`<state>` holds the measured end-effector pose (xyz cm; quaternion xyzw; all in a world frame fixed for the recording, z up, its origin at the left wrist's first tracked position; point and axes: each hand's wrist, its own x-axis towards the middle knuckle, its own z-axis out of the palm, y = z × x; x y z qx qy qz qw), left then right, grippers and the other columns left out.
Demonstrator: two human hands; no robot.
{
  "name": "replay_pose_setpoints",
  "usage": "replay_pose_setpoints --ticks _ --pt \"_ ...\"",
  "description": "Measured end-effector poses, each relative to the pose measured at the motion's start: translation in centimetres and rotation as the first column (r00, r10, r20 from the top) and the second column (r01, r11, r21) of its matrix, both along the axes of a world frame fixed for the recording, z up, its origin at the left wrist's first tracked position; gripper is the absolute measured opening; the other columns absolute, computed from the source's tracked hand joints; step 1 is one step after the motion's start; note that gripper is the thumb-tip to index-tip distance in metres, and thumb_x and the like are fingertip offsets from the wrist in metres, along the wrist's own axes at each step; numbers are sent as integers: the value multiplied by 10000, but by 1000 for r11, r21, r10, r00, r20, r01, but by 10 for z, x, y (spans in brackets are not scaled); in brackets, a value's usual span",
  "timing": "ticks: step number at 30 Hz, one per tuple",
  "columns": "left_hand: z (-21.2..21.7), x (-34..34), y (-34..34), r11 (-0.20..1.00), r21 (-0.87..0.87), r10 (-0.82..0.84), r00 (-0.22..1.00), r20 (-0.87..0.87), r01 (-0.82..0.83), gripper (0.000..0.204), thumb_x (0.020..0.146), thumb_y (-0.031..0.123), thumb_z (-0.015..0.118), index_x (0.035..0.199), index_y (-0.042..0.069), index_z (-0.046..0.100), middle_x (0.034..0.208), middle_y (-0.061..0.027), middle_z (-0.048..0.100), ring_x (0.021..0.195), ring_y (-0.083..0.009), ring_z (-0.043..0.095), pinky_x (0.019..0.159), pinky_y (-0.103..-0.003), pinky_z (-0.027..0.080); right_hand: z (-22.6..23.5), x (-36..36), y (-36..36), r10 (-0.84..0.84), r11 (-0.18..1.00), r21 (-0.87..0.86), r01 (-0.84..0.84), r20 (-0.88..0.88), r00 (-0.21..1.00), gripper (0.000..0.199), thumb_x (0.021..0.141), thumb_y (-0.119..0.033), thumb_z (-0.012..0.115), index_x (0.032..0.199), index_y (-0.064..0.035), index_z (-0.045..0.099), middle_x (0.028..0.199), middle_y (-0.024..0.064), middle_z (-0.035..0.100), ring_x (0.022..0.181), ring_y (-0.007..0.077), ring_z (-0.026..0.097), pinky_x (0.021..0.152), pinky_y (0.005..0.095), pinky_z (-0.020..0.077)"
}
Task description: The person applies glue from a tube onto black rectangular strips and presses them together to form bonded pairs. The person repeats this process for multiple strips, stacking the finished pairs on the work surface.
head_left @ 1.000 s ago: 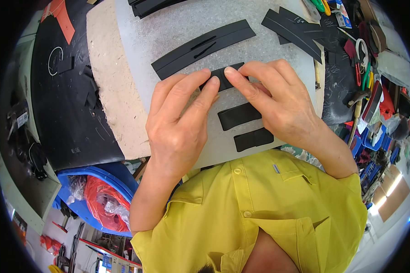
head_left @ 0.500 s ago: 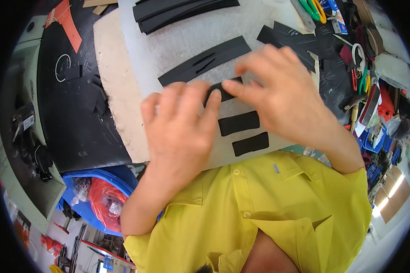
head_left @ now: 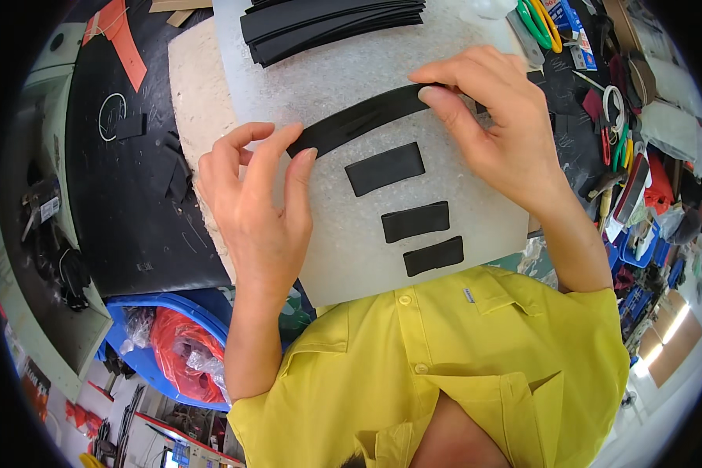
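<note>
A long, slightly curved black strip [head_left: 359, 122] of thin flexible sheet, with slits or folds along its middle, is stretched between my hands. My left hand [head_left: 249, 199] pinches its left end between thumb and forefinger. At the opposite end, the thumb and fingers of my right hand [head_left: 503, 129] are closed on the strip. Nearer to me on the pale translucent board [head_left: 335, 257], three short black pieces lie in a slanting row: a larger rectangle [head_left: 385, 168], a middle piece [head_left: 416, 222] and the smallest piece [head_left: 434, 256].
A stack of black strips [head_left: 331, 30] lies at the board's far end. Dark scraps [head_left: 175, 168] rest on the black table [head_left: 140, 242] at left. Green- and yellow-handled tools [head_left: 540, 23] are at far right. Below the table's left edge stands a blue tub [head_left: 125, 331] holding red plastic.
Both hands have moved apart from the largest short piece, now uncovered, and taken the long strip by its ends. The dark pieces near my right hand are mostly out of sight.
</note>
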<state>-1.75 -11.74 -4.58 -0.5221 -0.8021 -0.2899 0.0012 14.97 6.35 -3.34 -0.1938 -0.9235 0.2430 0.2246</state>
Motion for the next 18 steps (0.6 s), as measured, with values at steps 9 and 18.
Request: replay_pose_setpoints --ticks 9,18 --pt "-6 21 25 970 224 21 948 319 -97 235 742 -7 820 932 42 689 834 -67 667 748 -225 625 663 -333 499 2 -8 -25 19 992 126 -19 3 1000 208 771 -1 740 969 -47 691 884 54 629 828 271 616 681 362 526" --pt "-15 8 16 954 216 -234 966 114 206 325 723 -46 777 1036 42 775 1070 -117 705 913 -290 656 770 -368 547 -11 10 -25 106 993 -49 -105 22 994 605 725 176 639 1259 -98 714 1086 91 634 892 247 618 724 325 537"
